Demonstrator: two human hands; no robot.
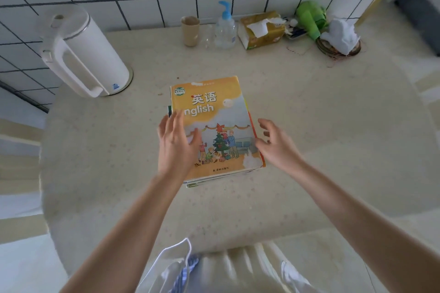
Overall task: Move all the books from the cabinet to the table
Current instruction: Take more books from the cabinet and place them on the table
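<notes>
A stack of books lies in the middle of the round beige table. The top book has an orange cover with "English" and a Christmas tree picture. My left hand hovers over the stack's left edge with fingers spread and relaxed, partly covering the cover. My right hand is just off the stack's right edge, fingers loosely bent and holding nothing. The lower books show only as thin edges under the top one. No cabinet is in view.
A white electric kettle stands at the table's left rear. Along the tiled wall sit a brown cup, a pump bottle, a tissue pack, a green item and a white cloth.
</notes>
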